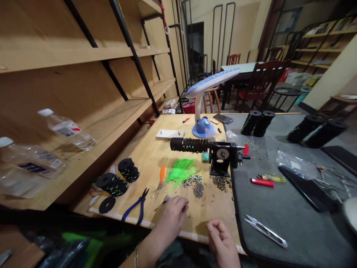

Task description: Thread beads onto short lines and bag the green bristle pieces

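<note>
Tiny item (185,207) pinched in left hand (170,219); right hand (221,242) loosely curled, holding nothing visible; clear plastic bag (295,165) on grey mat (306,223).

From left hand (169,219): neon-green bristles (180,171) at 12 o'clock; blue-handled pliers (136,208) at 9 o'clock; black spools (111,185) with green specks at 10 o'clock; red lighter (262,182) at 2 o'clock.

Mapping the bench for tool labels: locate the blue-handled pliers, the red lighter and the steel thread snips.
Blue-handled steel pliers (132,207): head view, on one blue handle.
Red cylindrical lighter (262,182): head view, on its red body.
Slim steel thread snips (267,235): head view, on the lower steel arm.
</note>
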{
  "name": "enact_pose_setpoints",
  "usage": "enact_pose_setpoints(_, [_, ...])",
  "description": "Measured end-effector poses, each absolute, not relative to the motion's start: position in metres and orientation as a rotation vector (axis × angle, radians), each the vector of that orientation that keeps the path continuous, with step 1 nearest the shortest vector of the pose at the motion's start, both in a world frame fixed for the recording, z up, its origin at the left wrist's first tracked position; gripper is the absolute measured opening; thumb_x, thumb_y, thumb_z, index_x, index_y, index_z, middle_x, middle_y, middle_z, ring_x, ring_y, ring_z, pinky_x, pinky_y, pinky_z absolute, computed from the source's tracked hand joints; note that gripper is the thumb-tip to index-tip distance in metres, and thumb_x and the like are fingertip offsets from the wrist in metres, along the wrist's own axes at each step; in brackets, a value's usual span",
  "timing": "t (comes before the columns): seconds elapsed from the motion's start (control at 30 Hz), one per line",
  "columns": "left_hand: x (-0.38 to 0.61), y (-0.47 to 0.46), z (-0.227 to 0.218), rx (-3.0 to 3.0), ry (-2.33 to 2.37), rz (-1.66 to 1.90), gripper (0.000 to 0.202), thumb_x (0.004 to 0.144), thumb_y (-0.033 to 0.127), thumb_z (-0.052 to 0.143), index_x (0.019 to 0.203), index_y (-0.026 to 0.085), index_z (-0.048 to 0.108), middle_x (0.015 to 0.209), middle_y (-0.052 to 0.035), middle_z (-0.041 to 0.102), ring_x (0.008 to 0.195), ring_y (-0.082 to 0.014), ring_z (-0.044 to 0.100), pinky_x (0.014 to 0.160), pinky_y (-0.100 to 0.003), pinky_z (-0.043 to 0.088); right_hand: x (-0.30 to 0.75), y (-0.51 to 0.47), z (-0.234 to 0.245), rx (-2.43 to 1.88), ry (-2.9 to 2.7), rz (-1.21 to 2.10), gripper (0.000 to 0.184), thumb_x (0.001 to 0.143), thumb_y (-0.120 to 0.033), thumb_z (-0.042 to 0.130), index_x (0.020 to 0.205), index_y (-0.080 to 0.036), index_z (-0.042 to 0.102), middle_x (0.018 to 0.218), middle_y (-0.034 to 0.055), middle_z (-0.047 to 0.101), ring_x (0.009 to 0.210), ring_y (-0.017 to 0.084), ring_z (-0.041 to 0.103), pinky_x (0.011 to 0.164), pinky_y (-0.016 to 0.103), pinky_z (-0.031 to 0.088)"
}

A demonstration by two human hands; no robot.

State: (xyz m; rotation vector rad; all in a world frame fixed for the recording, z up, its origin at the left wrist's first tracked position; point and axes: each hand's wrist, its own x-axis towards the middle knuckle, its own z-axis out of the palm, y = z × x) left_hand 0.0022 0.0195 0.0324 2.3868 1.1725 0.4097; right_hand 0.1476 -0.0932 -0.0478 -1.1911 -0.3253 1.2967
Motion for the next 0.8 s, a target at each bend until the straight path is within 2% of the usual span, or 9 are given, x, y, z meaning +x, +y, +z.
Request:
enact_pose_setpoints(0.17, [0.016, 0.025, 0.036, 2.401, 1.094, 0.383, 0.018, 0.090, 0.015, 0.048, 0.092, 0.019, 0.066, 0.087, -0.0078, 0.070, 0.083, -0.0221, 0.064, 0.073, -0.030, 0.046, 0.141, -0.091, -0.057, -1.143, -0.283, 1.257, 0.060, 0.062, -0.072, 0.075, 0.072, -0.021, 0.046, 0.049, -0.0136, 0.021, 0.043, 0.004, 0.012, 0.042, 0.019, 0.009])
enact_pose_setpoints(0.33, [0.066, 0.041, 0.044, 2.387, 0.909, 0.403, 0.009, 0.087, 0.016, 0.057, 0.084, 0.018, 0.065, 0.083, -0.0054, 0.066, 0.079, -0.0186, 0.062, 0.070, -0.027, 0.045, 0.138, -0.094, -0.044, -1.105, -0.271, 1.201, 0.056, 0.068, -0.068, 0.074, 0.075, -0.020, 0.048, 0.053, -0.0130, 0.021, 0.045, 0.003, 0.011, 0.044, 0.019, 0.007])
enact_pose_setpoints(0.53, [0.130, 0.063, 0.039, 2.603, 0.740, 0.176, 0.015, 0.088, 0.013, 0.054, 0.091, 0.018, 0.068, 0.094, -0.0071, 0.067, 0.090, -0.0199, 0.061, 0.079, -0.028, 0.045, 0.138, -0.095, -0.035, -1.046, -0.253, 1.233, 0.058, 0.067, -0.071, 0.074, 0.074, -0.020, 0.047, 0.051, -0.0132, 0.024, 0.043, 0.002, 0.013, 0.043, 0.018, 0.009])
enact_pose_setpoints(0.8, [0.149, 0.077, 0.018, 2.646, 0.661, 0.033, 0.016, 0.086, 0.010, 0.052, 0.079, 0.016, 0.065, 0.083, -0.0069, 0.061, 0.078, -0.0210, 0.056, 0.072, -0.031, 0.042, 0.137, -0.094, -0.045, -1.023, -0.236, 1.267, 0.061, 0.064, -0.073, 0.074, 0.073, -0.021, 0.045, 0.049, -0.0148, 0.023, 0.040, 0.001, 0.012, 0.040, 0.016, 0.009])
